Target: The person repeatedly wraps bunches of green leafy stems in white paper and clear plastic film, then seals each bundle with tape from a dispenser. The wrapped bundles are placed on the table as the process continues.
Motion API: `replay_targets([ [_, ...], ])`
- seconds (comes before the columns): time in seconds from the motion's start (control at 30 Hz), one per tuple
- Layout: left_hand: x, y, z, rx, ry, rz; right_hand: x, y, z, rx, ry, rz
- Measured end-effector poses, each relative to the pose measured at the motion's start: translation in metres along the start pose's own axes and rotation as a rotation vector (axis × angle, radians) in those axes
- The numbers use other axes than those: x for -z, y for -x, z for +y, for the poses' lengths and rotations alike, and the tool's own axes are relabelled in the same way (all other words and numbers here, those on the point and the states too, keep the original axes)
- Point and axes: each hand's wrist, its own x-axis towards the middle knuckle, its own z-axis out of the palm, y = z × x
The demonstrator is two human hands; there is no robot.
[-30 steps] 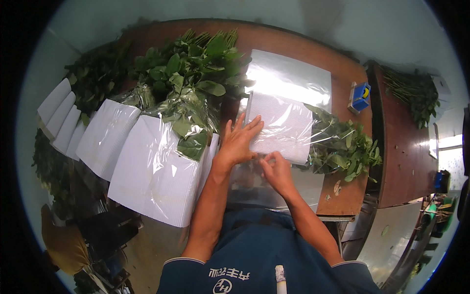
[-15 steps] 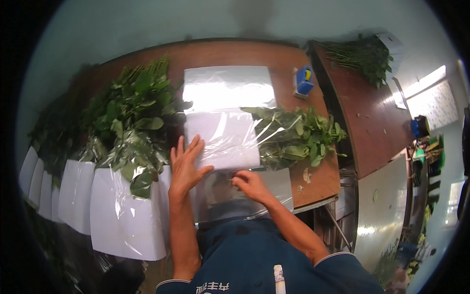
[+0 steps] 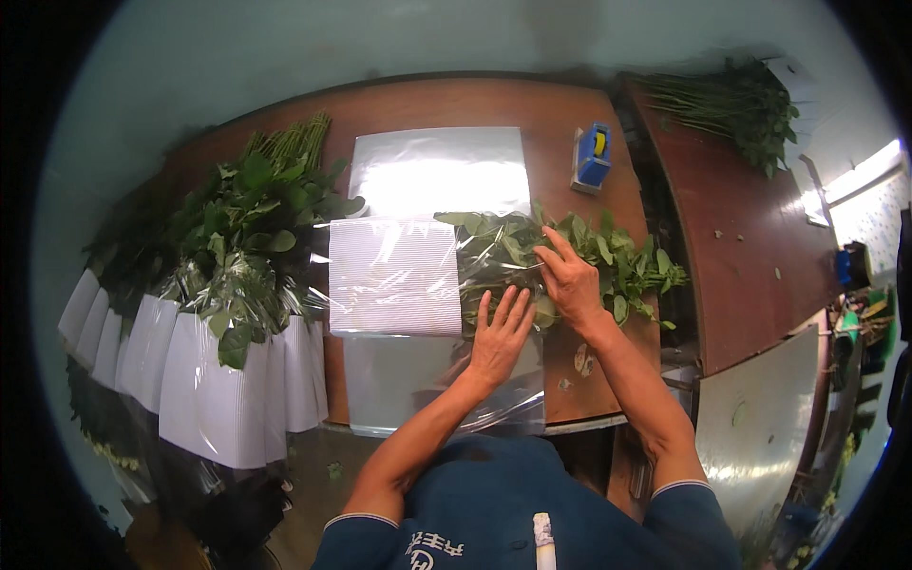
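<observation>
A wrapped bundle of leafy green stems (image 3: 617,256) lies across the table, its left part inside a white finely ribbed sheet (image 3: 394,277) under clear film. My left hand (image 3: 503,337) rests with fingers spread on the film over the leaves, just right of the ribbed sheet. Farther right, my right hand (image 3: 572,280) touches the leaves and film with its fingers apart; its thumb is partly hidden. Clear plastic film (image 3: 408,375) spreads under the bundle toward my body, and a shiny silvery sheet (image 3: 442,171) lies beyond it.
Several leafy bunches in white wraps (image 3: 214,389) hang over the table's left front edge. A blue tape dispenser (image 3: 594,157) stands at the back right. A second reddish-brown table (image 3: 731,247) adjoins on the right, bearing more cut stems (image 3: 731,109).
Both hands have moved right, from the ribbed sheet and the film's near edge onto the leafy part. The ribbed sheet has shifted left. My right hand's pinch has loosened.
</observation>
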Motion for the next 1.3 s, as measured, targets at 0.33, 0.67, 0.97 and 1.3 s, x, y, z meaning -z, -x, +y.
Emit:
replay_targets([
  [0.33,0.021,-0.008,0.006,0.089,0.192,0.151,0.009,0.025,0.014,0.110,-0.448,-0.174],
  [0.67,0.026,-0.078,-0.043,0.554,0.472,-0.399,-0.017,0.034,0.008,-0.355,-0.508,-0.252],
  [0.97,0.005,-0.050,-0.027,0.017,-0.023,-0.121,-0.030,0.008,0.032,-0.473,-0.464,-0.484],
  [1.3,-0.011,-0.055,-0.045,0.112,0.200,-0.258,-0.077,-0.080,0.132,-0.348,-0.412,-0.490],
])
